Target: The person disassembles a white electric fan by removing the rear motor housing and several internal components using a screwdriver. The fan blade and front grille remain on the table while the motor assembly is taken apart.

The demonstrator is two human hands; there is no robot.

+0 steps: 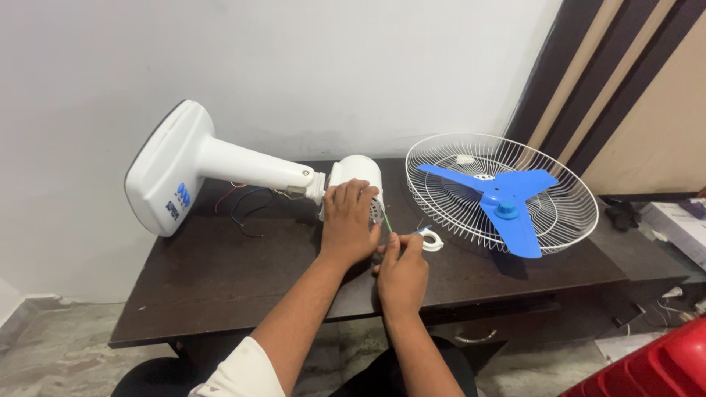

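Head cam: my right hand [401, 273] pinches a thin green wire [386, 223] between thumb and forefinger, wire running up-left to the white fan motor housing [355, 176]. My left hand [347, 224] sits closed over that housing's front, so it's nearer. Housing lies on its side on the dark table [220, 279], neck and base [165, 169] pointing left, loose wires [246, 206] underneath.

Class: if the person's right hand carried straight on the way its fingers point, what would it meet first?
Probably the white ring just past the right hand, then the wire fan guard; depth is unclear.
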